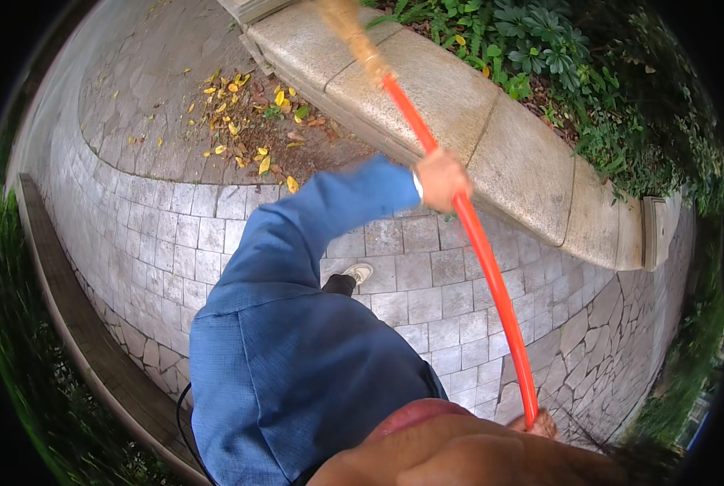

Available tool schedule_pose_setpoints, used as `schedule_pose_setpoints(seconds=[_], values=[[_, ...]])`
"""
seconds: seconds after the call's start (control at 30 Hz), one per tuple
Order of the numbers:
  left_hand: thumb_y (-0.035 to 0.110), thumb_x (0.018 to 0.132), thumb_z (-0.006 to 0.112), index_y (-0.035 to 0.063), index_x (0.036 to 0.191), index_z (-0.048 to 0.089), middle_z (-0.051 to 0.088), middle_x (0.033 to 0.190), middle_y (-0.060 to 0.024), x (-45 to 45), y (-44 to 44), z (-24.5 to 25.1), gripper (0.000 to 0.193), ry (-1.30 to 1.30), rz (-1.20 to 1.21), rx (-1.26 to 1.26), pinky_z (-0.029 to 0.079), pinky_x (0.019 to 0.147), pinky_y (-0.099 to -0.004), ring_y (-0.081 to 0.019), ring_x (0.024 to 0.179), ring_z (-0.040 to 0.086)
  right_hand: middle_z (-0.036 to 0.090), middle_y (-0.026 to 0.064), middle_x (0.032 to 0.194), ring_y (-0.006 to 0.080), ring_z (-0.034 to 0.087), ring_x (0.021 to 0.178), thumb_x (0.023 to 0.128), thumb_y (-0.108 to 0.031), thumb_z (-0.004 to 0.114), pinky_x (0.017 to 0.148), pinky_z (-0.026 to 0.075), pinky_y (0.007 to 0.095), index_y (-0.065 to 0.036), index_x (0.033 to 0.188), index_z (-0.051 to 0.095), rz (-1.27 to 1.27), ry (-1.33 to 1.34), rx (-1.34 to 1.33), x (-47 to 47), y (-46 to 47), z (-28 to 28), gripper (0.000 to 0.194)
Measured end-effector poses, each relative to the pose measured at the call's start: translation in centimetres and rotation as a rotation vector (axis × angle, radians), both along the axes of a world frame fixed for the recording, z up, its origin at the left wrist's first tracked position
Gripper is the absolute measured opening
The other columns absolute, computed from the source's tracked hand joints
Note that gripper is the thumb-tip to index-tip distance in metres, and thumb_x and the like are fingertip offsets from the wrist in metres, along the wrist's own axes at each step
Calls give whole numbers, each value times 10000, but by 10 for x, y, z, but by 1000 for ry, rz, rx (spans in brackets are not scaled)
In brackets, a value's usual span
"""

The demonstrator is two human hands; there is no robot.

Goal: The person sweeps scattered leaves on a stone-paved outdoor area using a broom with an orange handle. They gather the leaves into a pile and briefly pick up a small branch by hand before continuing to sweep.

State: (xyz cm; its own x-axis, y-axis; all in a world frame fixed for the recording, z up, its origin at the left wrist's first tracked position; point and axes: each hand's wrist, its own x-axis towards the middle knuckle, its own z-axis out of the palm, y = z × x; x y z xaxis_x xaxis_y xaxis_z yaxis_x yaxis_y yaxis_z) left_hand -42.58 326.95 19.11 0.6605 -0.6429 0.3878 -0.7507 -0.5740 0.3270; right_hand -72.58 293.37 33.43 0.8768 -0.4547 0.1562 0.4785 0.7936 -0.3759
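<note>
A broom with a glossy red-orange handle [489, 261] crosses the view from lower right to top centre. My left hand [444, 179], in a blue sleeve with a white band at the wrist, grips the handle partway along. Near the upper end of the handle, my right hand [538, 423] closes around it, partly hidden behind my chin. The straw-coloured broom head [350, 33] is blurred and cut off by the top edge. It appears over the stone ledge; whether it touches the stone, I cannot tell.
Yellow and brown leaves [234, 121] lie with dark soil against the stone ledge [423, 91]. Green plants [538, 48] grow behind the ledge. Grey paving blocks [410, 261] surround my shoe [360, 272]. A low kerb [52, 261] borders grass on the left.
</note>
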Motion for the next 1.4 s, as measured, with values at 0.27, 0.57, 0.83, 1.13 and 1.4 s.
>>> schedule_pose_setpoints(seconds=[0.27, 0.57, 0.83, 1.13, 1.4], values=[[341, 648, 695, 162, 636, 630, 618, 636, -88, 27, 138, -88, 191, 135, 451, 176, 492, 631, -442, -306, 711, 633, 268, -40, 448, 95, 256, 441, 950, -107, 406, 545, 307, 276, -170, 556, 294, -46, 254, -44, 72, 111, -74, 415], [342, 630, 702, 186, 603, 565, 586, 585, -12, -94, 34, -14, 210, 73, 34, 128, 459, 521, -370, -234, 563, 598, 234, -54, 452, 67, 191, 392, 967, -131, 406, 470, 267, 230, -166, 585, 309, -140, 137, -80, -39, -29, -29, 396], [264, 668, 683, 153, 635, 616, 615, 644, -83, -17, 71, -48, 133, 158, 333, 179, 481, 634, -450, -278, 759, 622, 260, -29, 439, 96, 231, 410, 921, -105, 417, 559, 327, 291, -171, 550, 297, -99, 221, -208, 15, 53, -68, 396], [302, 550, 697, 170, 550, 537, 542, 555, -41, -128, 107, -81, 207, 175, 302, 237, 459, 527, -400, -265, 560, 571, 264, -66, 456, 68, 218, 399, 943, -157, 456, 490, 290, 244, -179, 575, 311, -49, 297, 19, -5, 0, -94, 396], [295, 596, 683, 161, 599, 550, 561, 575, -24, -106, 34, -29, 189, 31, 59, -54, 469, 623, -357, -237, 597, 588, 238, -41, 489, 79, 229, 415, 927, -154, 419, 476, 273, 238, -154, 584, 284, -204, 195, -120, -13, -55, -61, 369]])
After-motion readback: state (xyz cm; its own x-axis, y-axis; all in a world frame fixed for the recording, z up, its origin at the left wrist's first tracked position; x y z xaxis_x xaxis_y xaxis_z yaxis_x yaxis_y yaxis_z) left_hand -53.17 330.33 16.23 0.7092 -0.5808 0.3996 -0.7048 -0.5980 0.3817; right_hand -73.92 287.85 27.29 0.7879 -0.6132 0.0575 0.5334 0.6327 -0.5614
